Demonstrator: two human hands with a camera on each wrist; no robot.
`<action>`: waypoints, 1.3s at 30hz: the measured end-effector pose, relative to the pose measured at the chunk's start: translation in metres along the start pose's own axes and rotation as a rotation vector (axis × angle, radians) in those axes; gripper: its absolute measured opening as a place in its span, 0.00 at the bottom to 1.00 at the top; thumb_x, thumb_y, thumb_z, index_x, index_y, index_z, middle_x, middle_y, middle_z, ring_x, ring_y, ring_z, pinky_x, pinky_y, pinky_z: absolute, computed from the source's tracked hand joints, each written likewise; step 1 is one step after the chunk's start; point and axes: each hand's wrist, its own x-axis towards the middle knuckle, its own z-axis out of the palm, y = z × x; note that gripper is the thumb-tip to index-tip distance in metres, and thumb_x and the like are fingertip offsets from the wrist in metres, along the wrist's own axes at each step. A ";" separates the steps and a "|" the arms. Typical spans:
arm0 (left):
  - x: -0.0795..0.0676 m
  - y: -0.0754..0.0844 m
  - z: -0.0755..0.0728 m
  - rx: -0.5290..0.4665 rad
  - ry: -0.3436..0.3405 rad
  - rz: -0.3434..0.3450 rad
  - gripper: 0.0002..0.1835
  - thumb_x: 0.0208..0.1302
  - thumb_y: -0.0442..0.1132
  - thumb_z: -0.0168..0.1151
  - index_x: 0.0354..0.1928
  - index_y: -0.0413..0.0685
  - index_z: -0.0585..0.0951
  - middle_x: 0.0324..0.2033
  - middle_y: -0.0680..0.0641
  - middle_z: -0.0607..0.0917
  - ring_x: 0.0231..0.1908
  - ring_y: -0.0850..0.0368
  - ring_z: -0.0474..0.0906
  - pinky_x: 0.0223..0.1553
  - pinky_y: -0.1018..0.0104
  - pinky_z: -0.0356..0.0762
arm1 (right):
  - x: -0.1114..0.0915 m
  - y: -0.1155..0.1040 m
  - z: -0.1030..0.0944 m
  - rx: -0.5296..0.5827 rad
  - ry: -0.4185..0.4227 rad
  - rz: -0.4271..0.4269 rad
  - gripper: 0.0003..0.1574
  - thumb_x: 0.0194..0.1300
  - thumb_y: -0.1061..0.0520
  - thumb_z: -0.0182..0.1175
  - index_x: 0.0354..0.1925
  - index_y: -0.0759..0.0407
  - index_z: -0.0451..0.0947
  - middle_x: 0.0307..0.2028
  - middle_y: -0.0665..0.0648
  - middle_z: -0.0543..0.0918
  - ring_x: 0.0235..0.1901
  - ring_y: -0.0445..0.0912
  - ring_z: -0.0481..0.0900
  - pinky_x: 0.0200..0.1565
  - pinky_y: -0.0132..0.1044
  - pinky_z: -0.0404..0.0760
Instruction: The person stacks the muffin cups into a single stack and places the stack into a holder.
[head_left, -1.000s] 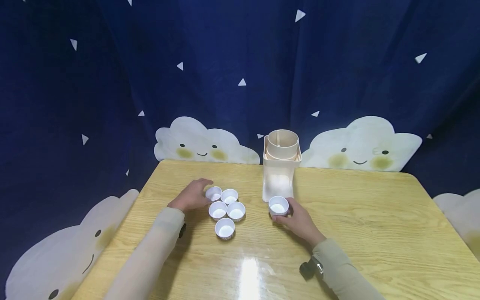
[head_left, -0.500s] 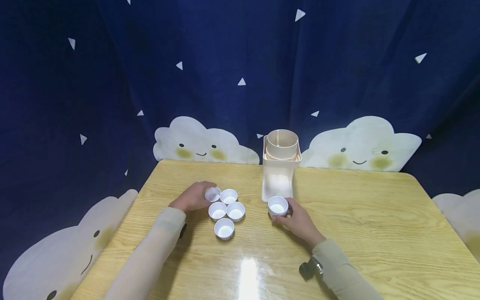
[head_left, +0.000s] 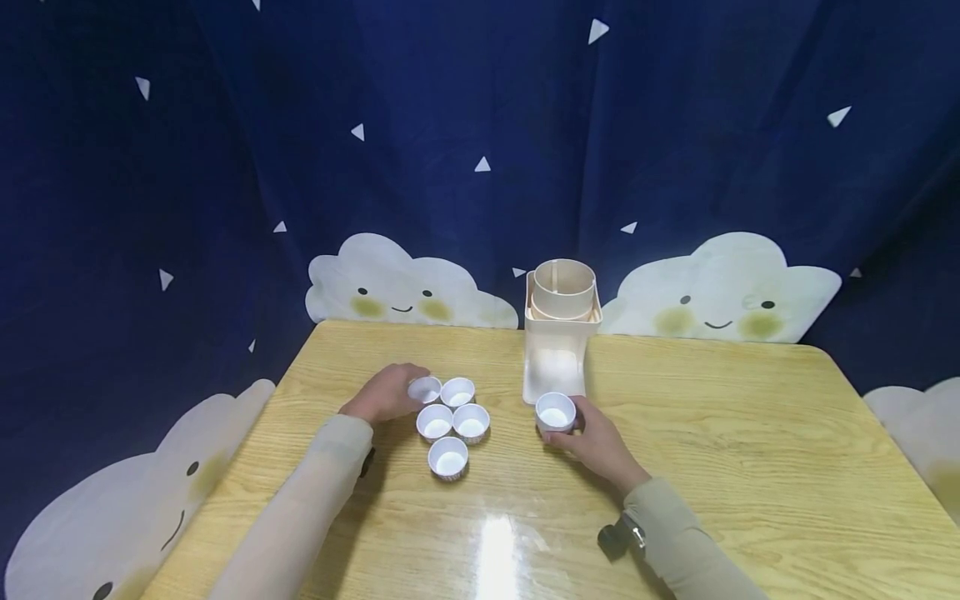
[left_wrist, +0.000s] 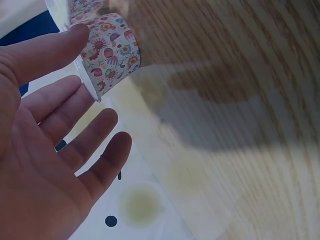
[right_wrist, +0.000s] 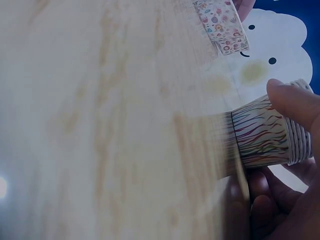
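My left hand (head_left: 388, 393) has its thumb and forefinger round the rim of the back-left paper baking cup (head_left: 425, 390), its other fingers loosely bent. In the left wrist view this baking cup (left_wrist: 111, 50) has a floral print and a white rim, with the thumb against its side. My right hand (head_left: 597, 442) grips a stack of nested baking cups (head_left: 555, 414) between thumb and fingers, close in front of a cream plastic stand. Wavy coloured stripes and several rims show on the stack (right_wrist: 265, 132) in the right wrist view.
More white-lined baking cups (head_left: 472, 422) stand in a cluster beside my left hand, one (head_left: 448, 458) at the front. The cream stand (head_left: 562, 333), with a round tube on top, is at the table's back edge. A blue curtain (head_left: 480, 125) hangs behind the wooden table (head_left: 720, 450).
My left hand has edged slightly right, its thumb and forefinger closing in round the back-left baking cup. My right hand stays in place with its stack.
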 end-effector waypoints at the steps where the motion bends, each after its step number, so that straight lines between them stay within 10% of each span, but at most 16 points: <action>1: 0.000 0.000 0.000 -0.003 0.000 -0.011 0.29 0.57 0.38 0.70 0.62 0.41 0.78 0.60 0.40 0.81 0.65 0.41 0.73 0.69 0.48 0.68 | 0.000 0.000 0.000 0.000 0.000 -0.002 0.40 0.53 0.49 0.75 0.60 0.59 0.72 0.53 0.61 0.83 0.53 0.53 0.79 0.58 0.51 0.76; 39: -0.005 0.010 -0.012 -0.073 0.087 -0.019 0.30 0.59 0.41 0.70 0.63 0.41 0.76 0.63 0.39 0.79 0.66 0.40 0.72 0.69 0.47 0.68 | 0.002 0.002 0.001 -0.007 0.006 -0.002 0.39 0.52 0.49 0.75 0.59 0.59 0.73 0.53 0.60 0.83 0.53 0.53 0.79 0.58 0.51 0.76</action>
